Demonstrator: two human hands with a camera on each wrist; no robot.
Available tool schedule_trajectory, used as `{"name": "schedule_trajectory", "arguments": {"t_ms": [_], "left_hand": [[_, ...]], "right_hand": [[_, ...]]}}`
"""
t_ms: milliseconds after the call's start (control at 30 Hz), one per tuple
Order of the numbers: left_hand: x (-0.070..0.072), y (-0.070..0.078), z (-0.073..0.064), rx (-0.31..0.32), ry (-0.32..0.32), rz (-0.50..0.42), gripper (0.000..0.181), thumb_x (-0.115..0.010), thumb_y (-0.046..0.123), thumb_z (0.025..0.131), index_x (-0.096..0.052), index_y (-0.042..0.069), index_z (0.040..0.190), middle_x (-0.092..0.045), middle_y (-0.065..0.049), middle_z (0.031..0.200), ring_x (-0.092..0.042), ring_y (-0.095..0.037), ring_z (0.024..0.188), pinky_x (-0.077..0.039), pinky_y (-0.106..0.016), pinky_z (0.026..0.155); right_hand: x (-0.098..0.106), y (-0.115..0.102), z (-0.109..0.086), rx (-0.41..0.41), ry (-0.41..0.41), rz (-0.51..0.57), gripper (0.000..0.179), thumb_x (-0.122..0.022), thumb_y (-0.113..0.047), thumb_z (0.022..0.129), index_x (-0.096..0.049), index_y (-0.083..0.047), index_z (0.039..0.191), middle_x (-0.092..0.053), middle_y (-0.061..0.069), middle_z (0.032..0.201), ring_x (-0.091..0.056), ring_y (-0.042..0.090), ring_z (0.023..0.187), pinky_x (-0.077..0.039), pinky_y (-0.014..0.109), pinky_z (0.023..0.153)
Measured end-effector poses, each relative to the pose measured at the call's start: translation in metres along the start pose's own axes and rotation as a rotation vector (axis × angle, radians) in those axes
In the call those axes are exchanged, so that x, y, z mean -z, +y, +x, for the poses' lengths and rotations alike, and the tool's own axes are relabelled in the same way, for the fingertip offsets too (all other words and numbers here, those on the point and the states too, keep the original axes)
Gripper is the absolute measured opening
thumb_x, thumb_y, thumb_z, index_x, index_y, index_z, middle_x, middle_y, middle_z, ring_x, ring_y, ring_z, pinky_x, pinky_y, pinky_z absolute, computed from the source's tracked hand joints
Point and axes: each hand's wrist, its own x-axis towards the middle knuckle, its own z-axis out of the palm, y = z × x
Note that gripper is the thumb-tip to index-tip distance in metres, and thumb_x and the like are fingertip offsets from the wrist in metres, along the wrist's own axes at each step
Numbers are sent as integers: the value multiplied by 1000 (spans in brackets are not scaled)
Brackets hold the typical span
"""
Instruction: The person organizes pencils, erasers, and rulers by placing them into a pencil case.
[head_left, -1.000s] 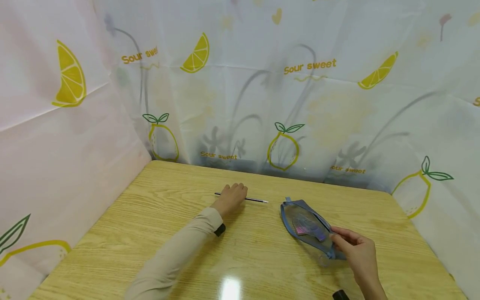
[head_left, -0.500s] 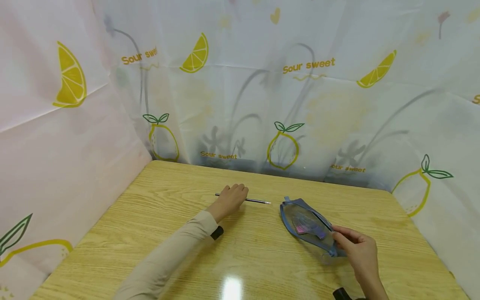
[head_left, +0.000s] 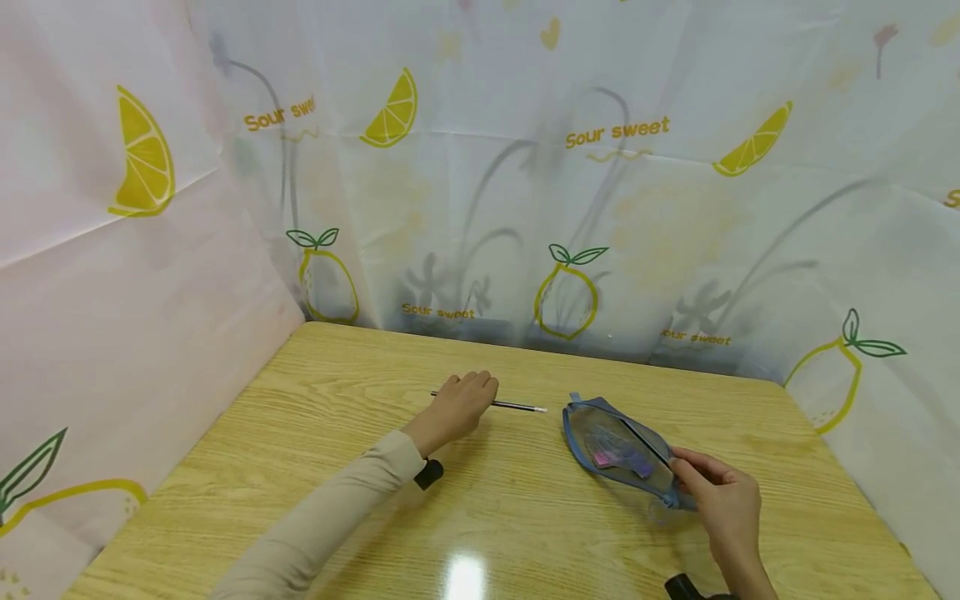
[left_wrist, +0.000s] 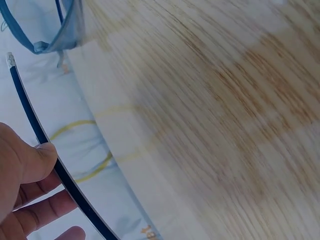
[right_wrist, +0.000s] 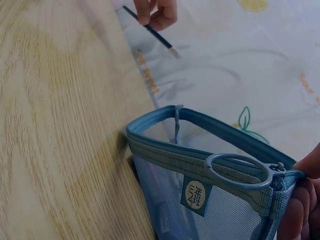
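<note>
My left hand pinches a dark pencil near its middle, above the table's far half. Its whitish eraser end points right, toward a blue mesh zip pouch. In the left wrist view, thumb and fingers close on the pencil's shaft. My right hand grips the pouch by its near right corner, beside the zipper slider and its ring pull. The pouch's mouth is unzipped and gapes wide in the right wrist view. Something pink and purple shows through the mesh; its kind is unclear.
The wooden table lies under both hands. A white curtain printed with lemons stands along the table's back and sides. Black wrist devices sit under both wrists.
My left hand has come slightly nearer, and the pencil's eraser end has shifted a little right toward the pouch. My right hand has moved slightly right, keeping its grip on the pouch.
</note>
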Motion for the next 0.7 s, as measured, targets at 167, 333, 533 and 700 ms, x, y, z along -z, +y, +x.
{"name": "schedule_trajectory", "arguments": {"t_ms": [167, 333, 533, 700], "left_hand": [[5, 3, -2, -15, 16, -20, 16, -62, 0, 93, -50, 9, 89, -46, -3, 82, -35, -15, 64, -25, -28, 56], [8, 7, -3, -34, 22, -59, 15, -60, 0, 94, -50, 10, 90, -48, -2, 84, -39, -15, 66, -28, -28, 55], [11, 12, -1, -65, 41, -123, 14, -61, 0, 94, -52, 10, 94, -51, -3, 89, -46, -17, 71, -35, -30, 58], [15, 17, 2, -90, 64, -138, 10, -58, 2, 96, -53, 11, 96, -51, -2, 89, -47, -17, 74, -35, -28, 58]], "right_hand": [[-1, 3, 0, 34, 1, 1, 20, -74, -11, 86, -75, 4, 99, -72, -3, 82, -66, 12, 65, -53, 23, 58], [-1, 2, -1, 21, -1, -4, 22, -75, -14, 86, -75, 3, 100, -72, -5, 82, -66, 13, 66, -53, 23, 59], [-1, -1, -1, -14, 2, -13, 26, -74, -15, 87, -73, 4, 105, -73, -2, 86, -67, 15, 69, -53, 23, 61], [-1, 0, -1, -3, 0, -8, 25, -74, -14, 87, -73, 4, 104, -72, -4, 84, -67, 15, 69, -53, 23, 61]]}}
